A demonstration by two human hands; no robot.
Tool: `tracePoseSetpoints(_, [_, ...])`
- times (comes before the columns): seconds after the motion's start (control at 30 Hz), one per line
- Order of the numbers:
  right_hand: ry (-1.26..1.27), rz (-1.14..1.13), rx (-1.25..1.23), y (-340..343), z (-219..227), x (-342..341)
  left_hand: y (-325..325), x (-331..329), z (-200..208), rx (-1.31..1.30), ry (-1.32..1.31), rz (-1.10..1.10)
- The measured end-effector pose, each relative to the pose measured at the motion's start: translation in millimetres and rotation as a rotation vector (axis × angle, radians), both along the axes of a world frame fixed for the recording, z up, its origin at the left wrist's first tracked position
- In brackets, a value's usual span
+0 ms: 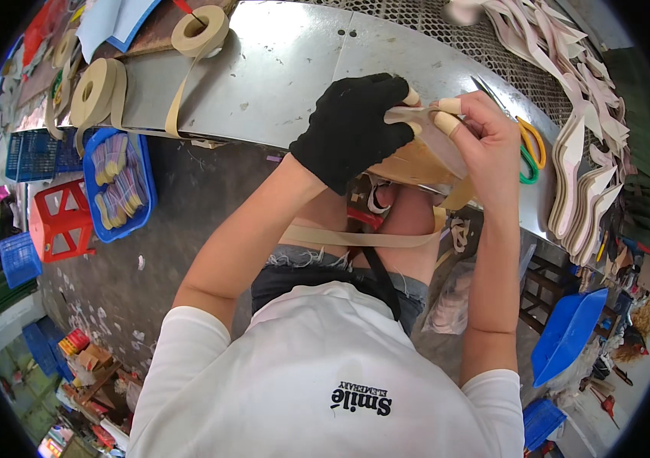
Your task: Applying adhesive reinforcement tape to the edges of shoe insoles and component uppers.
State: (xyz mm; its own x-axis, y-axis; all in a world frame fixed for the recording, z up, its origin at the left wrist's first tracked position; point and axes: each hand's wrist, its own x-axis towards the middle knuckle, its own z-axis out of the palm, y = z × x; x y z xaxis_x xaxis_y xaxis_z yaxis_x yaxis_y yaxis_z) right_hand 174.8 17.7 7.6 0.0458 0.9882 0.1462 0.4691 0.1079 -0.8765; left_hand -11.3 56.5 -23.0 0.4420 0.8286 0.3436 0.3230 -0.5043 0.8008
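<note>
A pale, thin, flexible piece (441,143) is held up between two hands at the near edge of a metal tabletop (279,72), above the person's lap. The left hand (355,126), in a black glove with tan-covered fingertips, is curled nearly closed, pinching the piece's left end. The bare right hand (493,141), with tan covers on thumb and forefinger, pinches its upper edge close by. To handle it well, both pinches would best stay close together, with light, even tension so the edge lies flat without puckering.

Just right of the right hand lie scissors (523,124) with yellow and green handles; beyond them hang stacked pale strips (569,183). A tan band (370,240) crosses the lap. Farther left are a tape roll (94,93), a blue basket (151,191) of bundles and a red stool (56,217).
</note>
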Motion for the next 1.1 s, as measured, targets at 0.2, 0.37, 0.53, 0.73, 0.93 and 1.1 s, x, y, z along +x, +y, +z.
tracePoseSetpoints(0.2, [-0.067, -0.108, 0.05, 0.7, -8.0, -15.3, 1.0, 6.3, -12.4, 0.088, -0.028, 0.066])
tracePoseSetpoints(0.37, [-0.454, -0.051, 0.336, -10.0, -6.7, -9.8, -5.0, 9.8, -11.5, 0.191, -0.127, 0.118])
tracePoseSetpoints(0.53, [-0.11, 0.001, -0.158, 3.1, 3.3, 3.5, -7.5, 16.6, -2.0, 0.409, 0.065, 0.137])
tracePoseSetpoints(0.73, [0.121, -0.048, -0.341, -6.2, 2.9, 37.6, 8.2, 18.6, 0.9, 0.351, 0.182, 0.006])
tracePoseSetpoints(0.93, [-0.433, -0.166, 0.046, -26.5, -8.3, 11.9, 16.0, 15.3, 4.9, 0.345, 0.19, -0.128])
tracePoseSetpoints(1.1, [-0.63, -0.212, 0.119, -32.5, -2.7, 2.5, 28.0, 26.3, 3.3, 0.402, 0.2, -0.254])
